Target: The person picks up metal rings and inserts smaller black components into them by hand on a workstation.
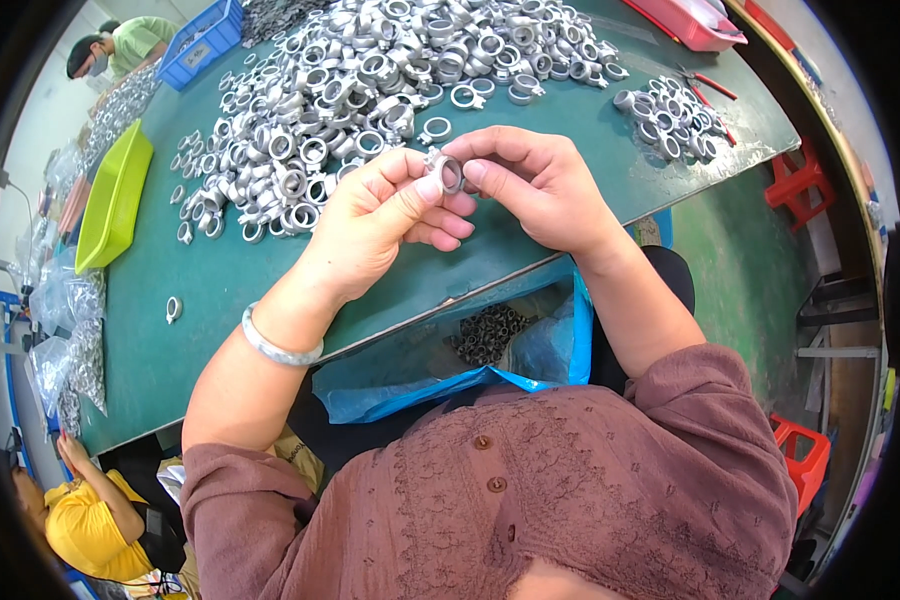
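Over the near edge of the green table, both my hands meet at one grey metal ring (pixel 450 177) with a small lug on its side. My left hand (pixel 380 215) pinches it between thumb and fingers, the other fingers curled below. From the other side my right hand (pixel 535 185) is closed, thumb and forefinger pressed at the ring's right edge. Whether a smaller part sits in the right fingertips is hidden. Just beyond my hands lies a large heap of similar metal rings (pixel 370 90). A single ring (pixel 174 309) lies apart on the left.
On the green table (pixel 240 270), a smaller pile of rings (pixel 670 118) and red-handled pliers (pixel 710 85) lie at right. A yellow-green tray (pixel 115 195), a blue crate (pixel 200 42) and a pink tray (pixel 695 22) stand around. A blue bag (pixel 410 395) with dark parts hangs below the edge. Two people sit leftward.
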{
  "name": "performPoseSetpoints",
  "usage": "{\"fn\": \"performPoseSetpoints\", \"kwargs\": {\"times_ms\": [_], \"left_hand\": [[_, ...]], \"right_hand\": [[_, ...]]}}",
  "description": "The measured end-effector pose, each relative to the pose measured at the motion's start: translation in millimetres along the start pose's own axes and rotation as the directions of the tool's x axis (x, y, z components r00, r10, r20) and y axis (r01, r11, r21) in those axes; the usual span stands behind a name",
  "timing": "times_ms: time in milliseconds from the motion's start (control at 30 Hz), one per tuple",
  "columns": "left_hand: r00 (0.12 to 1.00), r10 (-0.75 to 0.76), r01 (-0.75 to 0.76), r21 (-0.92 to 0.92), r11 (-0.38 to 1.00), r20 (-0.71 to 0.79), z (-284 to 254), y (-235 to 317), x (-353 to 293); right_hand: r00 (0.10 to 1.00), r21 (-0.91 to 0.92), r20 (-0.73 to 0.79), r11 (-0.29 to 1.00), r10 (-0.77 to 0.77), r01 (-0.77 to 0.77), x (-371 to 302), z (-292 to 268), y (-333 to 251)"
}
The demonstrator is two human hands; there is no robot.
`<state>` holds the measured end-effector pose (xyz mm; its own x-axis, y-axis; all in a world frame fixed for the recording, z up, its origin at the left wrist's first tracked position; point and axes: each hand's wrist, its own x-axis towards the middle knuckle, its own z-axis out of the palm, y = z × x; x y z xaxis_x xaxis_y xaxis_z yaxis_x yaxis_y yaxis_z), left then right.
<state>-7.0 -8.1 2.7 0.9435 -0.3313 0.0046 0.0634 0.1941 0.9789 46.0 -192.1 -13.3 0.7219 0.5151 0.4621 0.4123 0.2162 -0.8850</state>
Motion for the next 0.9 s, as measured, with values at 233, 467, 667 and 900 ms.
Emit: {"fn": "performPoseSetpoints", "kwargs": {"times_ms": [233, 467, 667, 900], "left_hand": [[0.999, -0.008, 0.012, -0.1, 0.995, 0.049, -1.5, 1.5, 0.1], [0.998, -0.021, 0.031, -0.164, 0.986, 0.063, -2.9, 2.2, 0.0], [0.998, -0.026, 0.037, -0.188, 0.982, 0.062, -6.1, 0.4, 1.2], [0.998, -0.045, 0.055, -0.204, 0.977, 0.051, -5.3, 2.0, 0.9]], "right_hand": [[1.0, -0.003, -0.009, 1.0, 0.019, -0.019, -0.6, -0.6, -0.9], [1.0, 0.045, -0.012, 0.999, 0.027, -0.027, -0.9, -0.6, -1.0], [0.999, 0.06, -0.017, 0.997, 0.047, -0.046, -1.2, -0.3, -2.8], [0.996, 0.051, 0.008, 0.994, 0.094, -0.094, -1.8, -2.0, -7.1]]}}
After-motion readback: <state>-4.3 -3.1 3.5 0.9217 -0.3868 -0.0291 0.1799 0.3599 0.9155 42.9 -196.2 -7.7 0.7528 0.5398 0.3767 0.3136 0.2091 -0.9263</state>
